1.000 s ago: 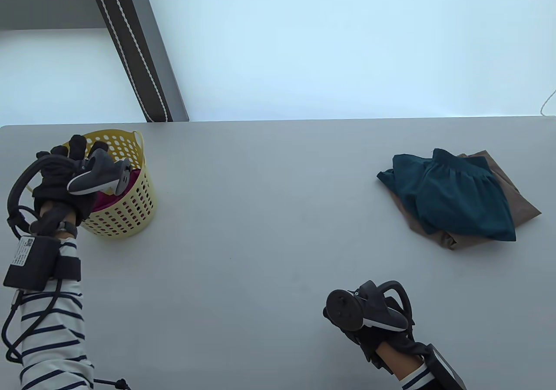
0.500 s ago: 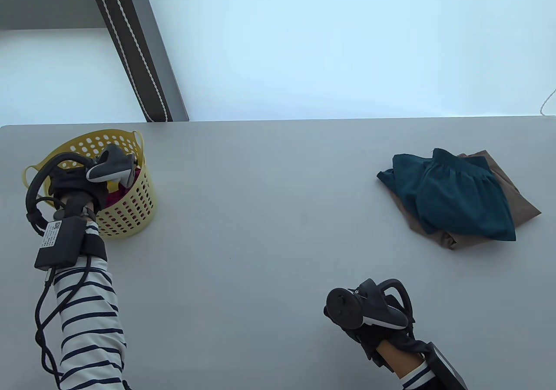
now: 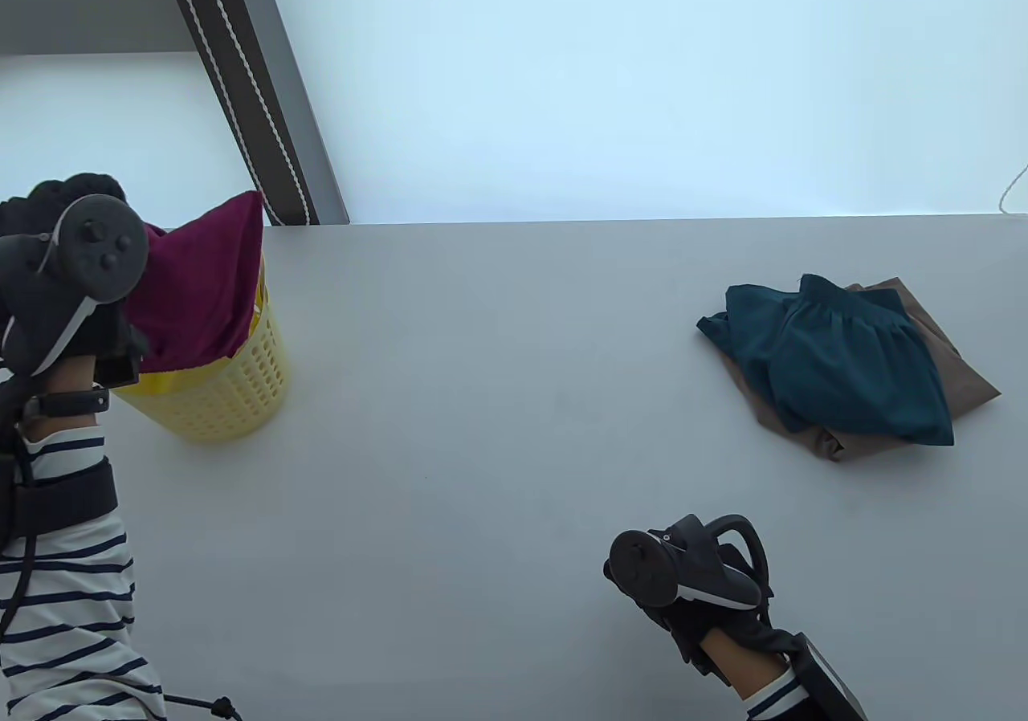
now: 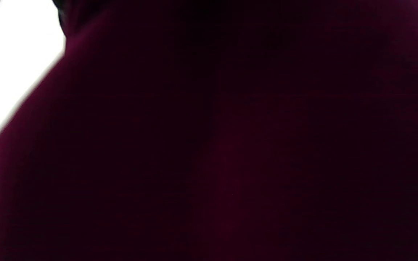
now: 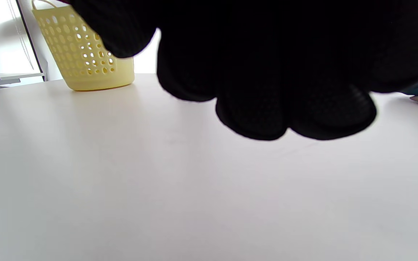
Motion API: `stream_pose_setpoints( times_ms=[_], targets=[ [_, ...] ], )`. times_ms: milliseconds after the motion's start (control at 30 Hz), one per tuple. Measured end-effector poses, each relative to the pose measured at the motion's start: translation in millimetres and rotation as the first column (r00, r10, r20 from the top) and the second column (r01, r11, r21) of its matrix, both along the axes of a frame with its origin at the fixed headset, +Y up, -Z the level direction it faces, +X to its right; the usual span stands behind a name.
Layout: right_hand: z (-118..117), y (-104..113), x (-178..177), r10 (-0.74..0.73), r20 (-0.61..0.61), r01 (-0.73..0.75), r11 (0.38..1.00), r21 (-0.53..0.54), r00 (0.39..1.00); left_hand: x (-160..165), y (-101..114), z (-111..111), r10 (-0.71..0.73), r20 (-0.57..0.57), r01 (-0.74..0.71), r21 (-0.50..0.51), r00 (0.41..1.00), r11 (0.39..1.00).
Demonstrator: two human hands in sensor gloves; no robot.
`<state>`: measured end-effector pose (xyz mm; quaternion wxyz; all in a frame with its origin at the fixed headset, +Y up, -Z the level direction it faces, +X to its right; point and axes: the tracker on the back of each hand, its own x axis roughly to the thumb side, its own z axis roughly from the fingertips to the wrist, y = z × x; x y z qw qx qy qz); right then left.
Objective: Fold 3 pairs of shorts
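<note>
Overhead table view; low right wrist view sharing the yellow basket (image 3: 233,384); left wrist view cloth-filled.

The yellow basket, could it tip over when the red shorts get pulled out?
Maybe a little. The basket looks like thin plastic full of holes, so probably light. It is taller than wide and narrows downward, which could make it tippy. The left hand lifts the red shorts above it, so a snag might tug it.
</note>
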<state>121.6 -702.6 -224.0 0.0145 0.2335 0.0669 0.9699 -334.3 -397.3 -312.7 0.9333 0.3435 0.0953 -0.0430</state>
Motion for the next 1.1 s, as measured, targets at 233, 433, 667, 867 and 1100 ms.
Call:
stream_pose_setpoints(
  times_ms=[233,433,667,867,1100],
  targets=[
    [-0.4,4.7,3.8,-0.015,0.018,0.014,1.000,0.027,1.000,49.8,41.7,57.5,0.005,0.234,-0.027,0.089,0.972,0.996],
    [0.6,7.1,5.6,-0.017,0.022,0.016,0.999,0.037,1.000,131.6,-27.3,32.0,0.222,0.506,0.089,-0.519,0.833,0.850],
    [-0.1,7.4,7.6,-0.002,0.029,0.001,0.999,0.033,1.000,205.9,-192.6,-38.0,0.380,0.368,0.234,-0.905,0.849,0.355],
    [1.1,8.3,9.6,-0.001,0.033,-0.001,0.999,0.044,0.999,208.9,-237.4,-65.6,0.217,0.450,0.213,-0.726,0.866,0.654],
    [2.1,9.9,8.0,-0.007,0.020,0.006,0.999,0.044,1.000,184.5,-262.9,-20.8,-0.172,0.814,0.713,-0.359,0.555,0.602]
  ],
)
